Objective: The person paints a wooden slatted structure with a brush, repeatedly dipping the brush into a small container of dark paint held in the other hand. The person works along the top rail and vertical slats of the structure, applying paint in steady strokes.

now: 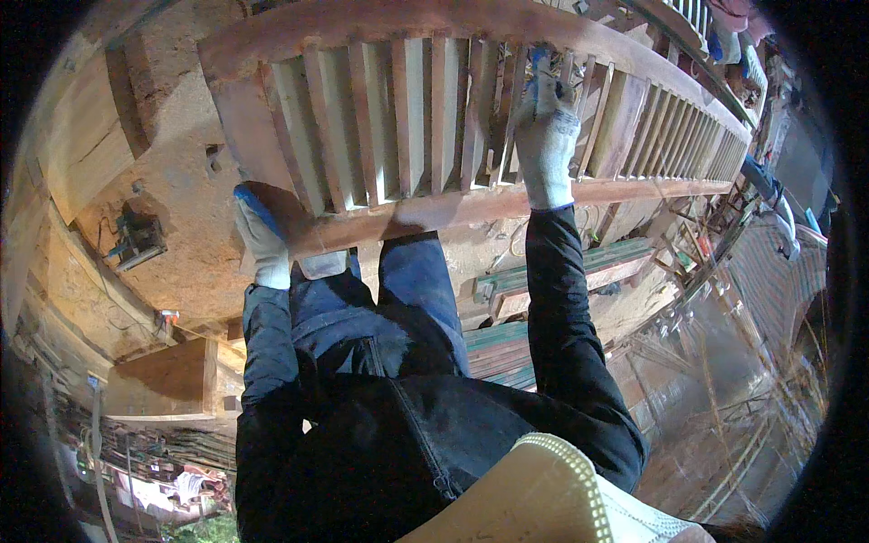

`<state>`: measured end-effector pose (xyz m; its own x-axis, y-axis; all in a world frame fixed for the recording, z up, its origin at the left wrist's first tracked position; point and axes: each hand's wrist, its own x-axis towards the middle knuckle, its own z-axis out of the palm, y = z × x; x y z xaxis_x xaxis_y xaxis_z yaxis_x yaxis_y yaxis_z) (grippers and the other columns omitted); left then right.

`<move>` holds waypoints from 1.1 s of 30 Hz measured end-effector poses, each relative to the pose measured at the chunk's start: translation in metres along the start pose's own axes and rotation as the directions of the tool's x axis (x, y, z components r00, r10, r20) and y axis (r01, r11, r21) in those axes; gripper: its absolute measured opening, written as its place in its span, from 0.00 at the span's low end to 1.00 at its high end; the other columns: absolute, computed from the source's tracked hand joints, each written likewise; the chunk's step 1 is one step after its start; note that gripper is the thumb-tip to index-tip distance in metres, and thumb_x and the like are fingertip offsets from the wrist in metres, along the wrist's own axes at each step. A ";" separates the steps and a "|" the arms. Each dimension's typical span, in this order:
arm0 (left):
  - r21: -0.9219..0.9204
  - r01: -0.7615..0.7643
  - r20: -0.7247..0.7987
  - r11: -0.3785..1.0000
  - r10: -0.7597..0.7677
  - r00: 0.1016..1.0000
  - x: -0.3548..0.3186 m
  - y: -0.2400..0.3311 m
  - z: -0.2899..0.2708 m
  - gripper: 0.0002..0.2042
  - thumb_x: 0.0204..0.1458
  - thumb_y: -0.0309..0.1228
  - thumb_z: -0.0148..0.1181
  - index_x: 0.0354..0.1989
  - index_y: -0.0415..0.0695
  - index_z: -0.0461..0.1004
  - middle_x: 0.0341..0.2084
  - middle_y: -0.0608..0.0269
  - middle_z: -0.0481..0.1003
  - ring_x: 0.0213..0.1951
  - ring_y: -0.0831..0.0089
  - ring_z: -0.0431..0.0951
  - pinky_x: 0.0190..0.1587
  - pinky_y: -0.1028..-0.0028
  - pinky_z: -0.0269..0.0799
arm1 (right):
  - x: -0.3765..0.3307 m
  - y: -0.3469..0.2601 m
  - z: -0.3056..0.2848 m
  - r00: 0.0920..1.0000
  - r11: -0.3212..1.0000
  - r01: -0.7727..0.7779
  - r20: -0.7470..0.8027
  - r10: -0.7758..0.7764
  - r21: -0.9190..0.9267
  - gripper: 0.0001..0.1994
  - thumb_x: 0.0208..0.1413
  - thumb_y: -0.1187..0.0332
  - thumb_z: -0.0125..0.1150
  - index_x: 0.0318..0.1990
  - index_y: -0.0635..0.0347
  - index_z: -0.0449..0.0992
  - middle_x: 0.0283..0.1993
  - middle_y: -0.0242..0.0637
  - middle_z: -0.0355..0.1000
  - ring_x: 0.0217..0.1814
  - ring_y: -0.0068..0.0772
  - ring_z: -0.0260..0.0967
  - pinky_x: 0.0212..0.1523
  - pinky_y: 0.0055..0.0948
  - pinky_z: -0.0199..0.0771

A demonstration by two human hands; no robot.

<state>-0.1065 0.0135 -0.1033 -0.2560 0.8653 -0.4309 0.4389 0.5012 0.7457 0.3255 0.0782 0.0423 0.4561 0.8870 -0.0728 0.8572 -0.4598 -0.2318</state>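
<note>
A long reddish-brown wooden panel with upright slats (362, 127) lies across the view in front of me. My left hand (261, 237), in a white glove with blue fingers, is closed on its near left corner; part of the fingers is hidden by the wood. In the same kind of glove, my right hand (546, 149) reaches over the near rail (471, 210) to the slats at mid-length. Its fingers are bent at the slats, and what they grip there cannot be made out.
Stacked green-edged boards (566, 276) lie right of my legs. A small dark tool (138, 240) rests on the dusty floor at left, above a wooden box (163, 376). Someone else's gloved hand (720, 47) shows at the far right, near a striped sheet (756, 271).
</note>
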 end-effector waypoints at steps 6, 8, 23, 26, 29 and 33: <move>-0.394 0.186 0.112 0.900 -0.153 0.982 -0.008 0.022 0.002 0.26 0.67 0.44 0.43 0.65 0.35 0.60 0.61 0.51 0.65 0.61 0.64 0.66 0.64 0.68 0.60 | 0.012 -0.006 -0.004 0.990 0.980 0.133 -0.058 -0.125 0.149 0.21 0.59 0.72 0.52 0.60 0.50 0.72 0.50 0.56 0.73 0.46 0.53 0.75 0.43 0.41 0.76; -0.300 0.205 0.117 0.931 -0.177 0.977 -0.005 0.049 0.007 0.26 0.67 0.44 0.43 0.65 0.37 0.60 0.60 0.52 0.66 0.60 0.64 0.66 0.63 0.67 0.61 | 0.018 0.008 0.007 0.931 0.947 0.313 -0.222 -0.291 0.072 0.19 0.60 0.69 0.53 0.59 0.49 0.72 0.44 0.55 0.74 0.38 0.53 0.76 0.36 0.43 0.76; -0.231 0.150 0.094 0.961 -0.131 0.987 -0.004 0.037 0.005 0.28 0.66 0.49 0.41 0.62 0.38 0.65 0.57 0.51 0.69 0.58 0.64 0.69 0.61 0.66 0.62 | -0.005 0.007 -0.010 0.994 0.988 0.106 -0.038 -0.103 0.113 0.18 0.60 0.70 0.53 0.58 0.49 0.73 0.44 0.51 0.74 0.38 0.53 0.76 0.38 0.42 0.76; -0.242 0.183 0.157 0.953 -0.148 0.976 -0.004 0.053 0.002 0.27 0.66 0.50 0.41 0.60 0.38 0.67 0.54 0.53 0.72 0.55 0.65 0.71 0.59 0.67 0.64 | 0.006 -0.003 -0.013 0.989 0.984 0.139 -0.070 -0.131 0.114 0.18 0.60 0.71 0.52 0.57 0.51 0.74 0.44 0.51 0.75 0.41 0.54 0.75 0.41 0.41 0.76; -0.195 0.076 0.102 0.978 -0.057 0.993 -0.005 0.049 0.003 0.27 0.66 0.50 0.42 0.59 0.38 0.67 0.51 0.54 0.72 0.53 0.66 0.71 0.57 0.68 0.65 | 0.000 -0.001 -0.002 0.992 0.992 0.128 -0.024 -0.128 0.009 0.19 0.59 0.70 0.53 0.58 0.47 0.73 0.44 0.51 0.74 0.40 0.53 0.75 0.39 0.42 0.75; -0.196 0.084 0.097 0.977 -0.066 0.993 0.001 0.014 -0.007 0.26 0.66 0.49 0.43 0.60 0.39 0.66 0.51 0.55 0.72 0.52 0.65 0.71 0.56 0.68 0.65 | -0.025 0.001 -0.010 0.994 0.989 0.057 0.089 -0.070 0.139 0.21 0.59 0.68 0.53 0.61 0.41 0.70 0.40 0.49 0.73 0.33 0.53 0.74 0.33 0.45 0.74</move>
<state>-0.1062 0.0214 -0.0894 -0.1999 0.8265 -0.5262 0.2382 0.5620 0.7921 0.3179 0.0552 0.0536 0.3723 0.9171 -0.1425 0.8404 -0.3982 -0.3677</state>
